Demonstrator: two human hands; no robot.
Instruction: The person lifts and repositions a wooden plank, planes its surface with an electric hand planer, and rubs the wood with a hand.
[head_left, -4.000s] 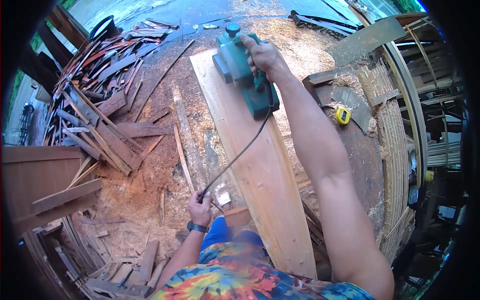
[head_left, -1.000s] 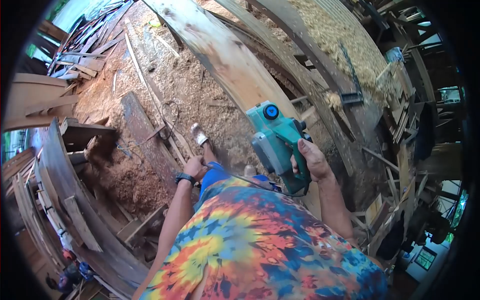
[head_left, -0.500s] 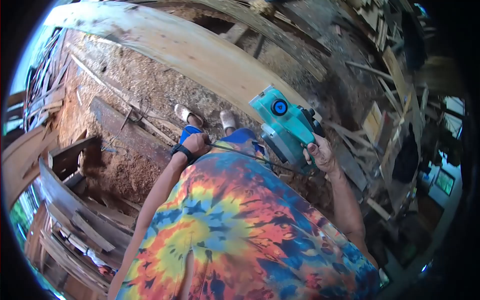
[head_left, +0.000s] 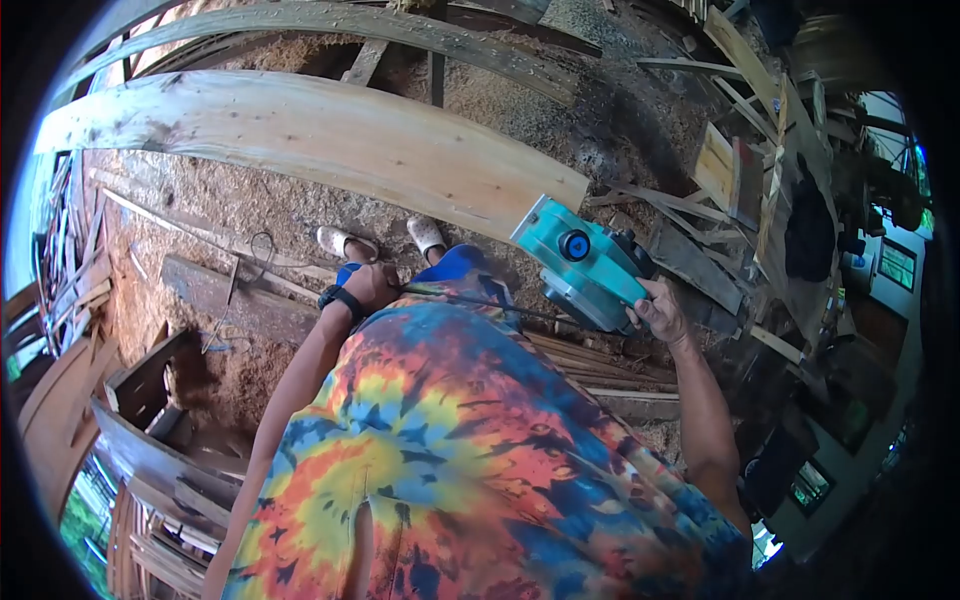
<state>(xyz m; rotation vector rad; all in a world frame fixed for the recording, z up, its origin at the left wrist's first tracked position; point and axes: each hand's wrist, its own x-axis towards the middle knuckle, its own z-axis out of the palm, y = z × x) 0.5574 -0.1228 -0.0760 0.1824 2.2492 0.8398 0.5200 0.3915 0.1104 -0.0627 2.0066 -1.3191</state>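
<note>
A teal electric hand planer [head_left: 590,262] with a round blue-centred knob is gripped at its rear handle by my right hand [head_left: 662,312]. It sits by the right end of a long pale plank [head_left: 340,130]; whether it touches the wood I cannot tell. My left hand [head_left: 370,287], with a dark watch on the wrist, is closed in front of my waist around the planer's dark power cord [head_left: 470,298]. The cord runs across my tie-dye shirt toward the planer. Shavings lie on the ground around my light clogs [head_left: 427,233].
Behind the plank runs a narrower rough beam [head_left: 420,32]. A weathered board [head_left: 235,298] lies among shavings on the left. Scrap boards [head_left: 735,175] lean and pile up at the right. Stacked strips [head_left: 600,360] lie beside my right hip.
My view has shifted, so the plank and more of its right end show lower in the frame. The planer stays in my right hand, the cord in my left.
</note>
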